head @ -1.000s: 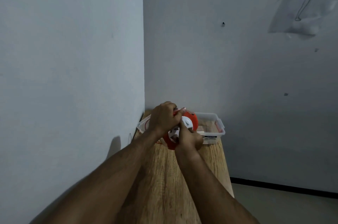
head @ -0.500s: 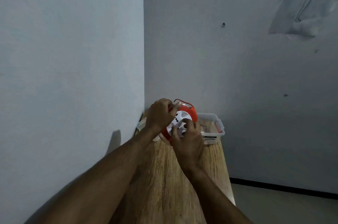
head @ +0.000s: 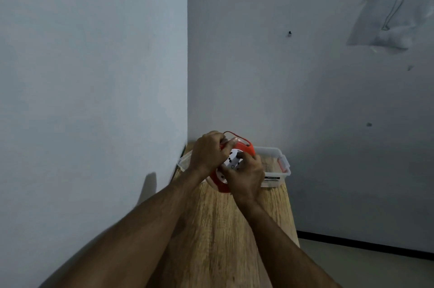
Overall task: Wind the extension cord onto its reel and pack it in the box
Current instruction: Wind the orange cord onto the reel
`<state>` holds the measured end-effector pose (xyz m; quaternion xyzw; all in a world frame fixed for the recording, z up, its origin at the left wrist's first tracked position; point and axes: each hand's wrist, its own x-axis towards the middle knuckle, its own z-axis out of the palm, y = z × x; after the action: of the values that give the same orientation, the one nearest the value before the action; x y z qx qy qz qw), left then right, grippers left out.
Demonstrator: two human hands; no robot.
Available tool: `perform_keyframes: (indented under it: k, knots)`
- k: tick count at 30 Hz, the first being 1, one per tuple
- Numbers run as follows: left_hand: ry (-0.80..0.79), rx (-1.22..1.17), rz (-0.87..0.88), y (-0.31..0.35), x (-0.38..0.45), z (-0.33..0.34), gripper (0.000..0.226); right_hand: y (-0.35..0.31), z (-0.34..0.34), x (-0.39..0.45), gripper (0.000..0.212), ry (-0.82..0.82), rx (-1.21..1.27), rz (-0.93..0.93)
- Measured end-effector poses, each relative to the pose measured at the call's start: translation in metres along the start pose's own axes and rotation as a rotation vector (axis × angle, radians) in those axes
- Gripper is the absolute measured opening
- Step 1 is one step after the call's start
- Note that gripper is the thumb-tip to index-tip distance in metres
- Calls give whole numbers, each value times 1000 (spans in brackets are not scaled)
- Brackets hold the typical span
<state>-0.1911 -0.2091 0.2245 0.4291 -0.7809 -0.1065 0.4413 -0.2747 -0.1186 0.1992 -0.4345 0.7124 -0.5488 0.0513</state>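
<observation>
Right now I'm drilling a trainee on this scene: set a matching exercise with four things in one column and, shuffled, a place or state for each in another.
1. reel
2. box
3. left hand
4. right hand

A. clear, on the table's far end behind the reel
B. orange with a white face, held up between both hands
C. on the reel's near lower side, fingers at the white face
D. curled over the reel's top left rim

Pairs: 1-B, 2-A, 3-D, 4-C

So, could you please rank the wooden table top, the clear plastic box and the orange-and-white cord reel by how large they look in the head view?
1. Wooden table top
2. Clear plastic box, partly hidden
3. Orange-and-white cord reel, nearer, so unsure against the box
</observation>
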Motion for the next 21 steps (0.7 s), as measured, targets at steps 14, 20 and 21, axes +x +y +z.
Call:
perform_keyframes:
  k: [14,20,21]
  knots:
    - [-16,50,29,3,0,4,42,-48,-14,6,55,1,1295,1281]
    - [21,-32,-67,-8,4,-2,38,-15,-16,-18,25,52,129,310]
    - [17,-42,-62,-7,5,-1,38,-9,-15,-18,34,40,-44,119]
